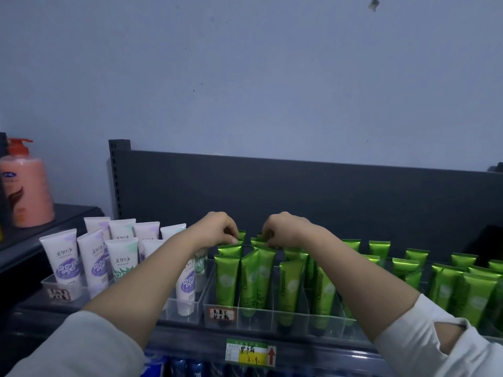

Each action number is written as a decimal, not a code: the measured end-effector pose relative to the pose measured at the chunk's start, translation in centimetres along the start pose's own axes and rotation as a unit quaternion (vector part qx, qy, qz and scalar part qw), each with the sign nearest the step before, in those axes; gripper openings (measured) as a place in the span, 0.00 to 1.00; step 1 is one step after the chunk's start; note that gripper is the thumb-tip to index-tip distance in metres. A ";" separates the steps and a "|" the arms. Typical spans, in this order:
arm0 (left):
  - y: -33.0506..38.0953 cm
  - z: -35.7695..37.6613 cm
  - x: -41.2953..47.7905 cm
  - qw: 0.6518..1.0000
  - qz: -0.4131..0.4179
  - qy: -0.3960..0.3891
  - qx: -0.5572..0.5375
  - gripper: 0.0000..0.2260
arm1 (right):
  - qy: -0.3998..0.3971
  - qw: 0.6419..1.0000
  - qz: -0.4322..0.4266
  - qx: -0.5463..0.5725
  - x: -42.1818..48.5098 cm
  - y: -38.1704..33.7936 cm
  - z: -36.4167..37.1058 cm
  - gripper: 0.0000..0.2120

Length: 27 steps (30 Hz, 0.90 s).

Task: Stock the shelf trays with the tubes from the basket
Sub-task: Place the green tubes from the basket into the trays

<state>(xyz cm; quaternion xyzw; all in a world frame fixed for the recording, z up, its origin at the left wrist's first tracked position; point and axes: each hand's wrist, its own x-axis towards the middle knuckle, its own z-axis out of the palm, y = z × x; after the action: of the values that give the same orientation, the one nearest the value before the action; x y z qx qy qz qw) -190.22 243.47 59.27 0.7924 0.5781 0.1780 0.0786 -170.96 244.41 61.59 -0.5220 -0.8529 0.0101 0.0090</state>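
Behind the handwritten tray label (222,313), my left hand (217,227) and right hand (283,229) pinch upright green Chamomile tubes (227,278), which a careless nudge could topple like dominoes.

- Green tubes (228,278): glossy, "Chamomile" printed lengthwise, standing cap-down, crimped ends up, in rows.
- Tray (272,317): clear plastic with dividers, on the shelf top, handwritten label at its front left corner.
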 end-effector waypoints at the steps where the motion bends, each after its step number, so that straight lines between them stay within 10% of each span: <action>1: 0.0 -0.2 -0.1 1.000 0.003 0.001 -0.004 0.09 | -0.001 1.000 0.002 0.001 0.0 0.0 -0.1 0.10; 27: 0.7 -0.2 -0.9 0.999 0.009 0.044 -0.013 0.07 | 0.001 1.000 0.014 0.025 -0.7 0.1 -0.4 0.04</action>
<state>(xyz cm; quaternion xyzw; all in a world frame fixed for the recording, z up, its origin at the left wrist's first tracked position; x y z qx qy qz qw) -189.92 242.41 59.47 0.7880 0.5714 0.2208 0.0618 -170.59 243.84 62.01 -0.5332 -0.8452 0.0308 0.0224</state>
